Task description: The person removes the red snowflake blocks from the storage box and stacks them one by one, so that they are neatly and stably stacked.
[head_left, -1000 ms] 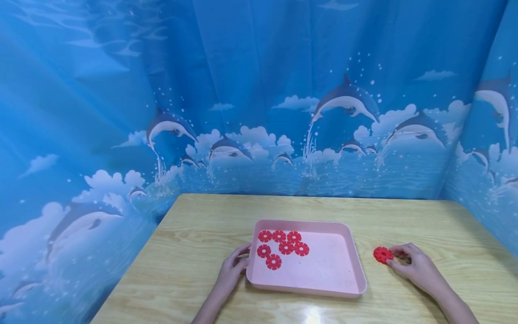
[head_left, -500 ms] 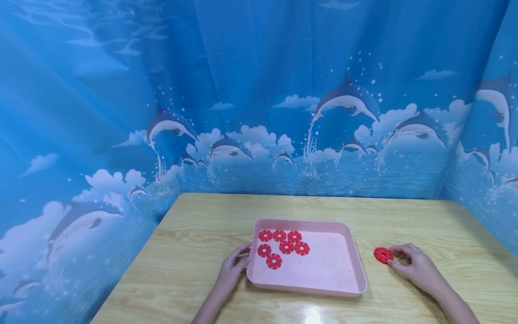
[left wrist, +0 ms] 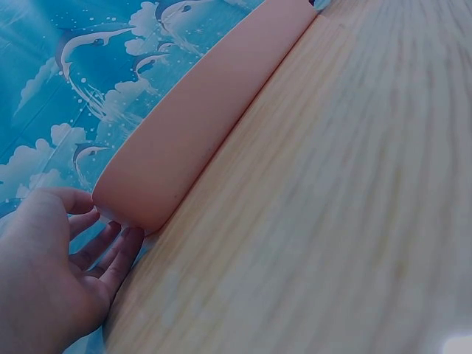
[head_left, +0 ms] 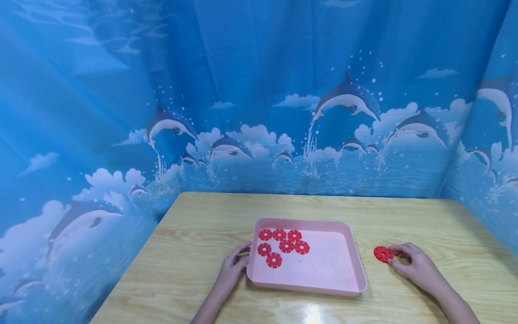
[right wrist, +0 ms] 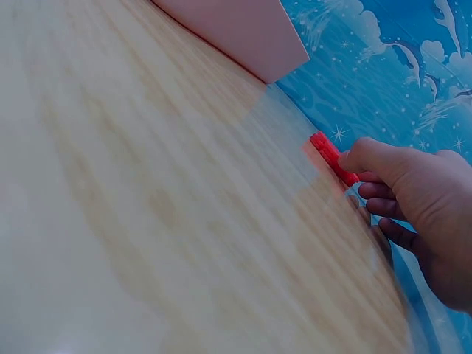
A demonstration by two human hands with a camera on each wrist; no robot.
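At the left wall of the pink tray [head_left: 323, 270], the left grip [head_left: 231, 266] is laid on with relaxed fingers [left wrist: 127, 258], the outside being touched rather than clasped; under a harder push, the tray could be slid across the desk [head_left: 202, 234] and its loose load shifted. Inside, toward the left, seven red discs [head_left: 274, 264] are spread flat; some are set edge to edge, so a neighbour might be dragged along if one were moved. Right of the tray, apart from its wall, another red piece [right wrist: 330, 156] is pinched between thumb and fingertips by the right grip [head_left: 417, 265]. Only its edge is held, so it could be tipped or dropped through a slack pinch. Whether one disc or several stacked are held cannot be judged surely.

The desk is topped in pale wood grain, and a glare [head_left: 312, 312] is thrown back in front of the tray. Beyond it, a blue curtain [head_left: 243, 67] is hung, printed with leaping dolphins [head_left: 352, 92] and white clouds [head_left: 259, 135].
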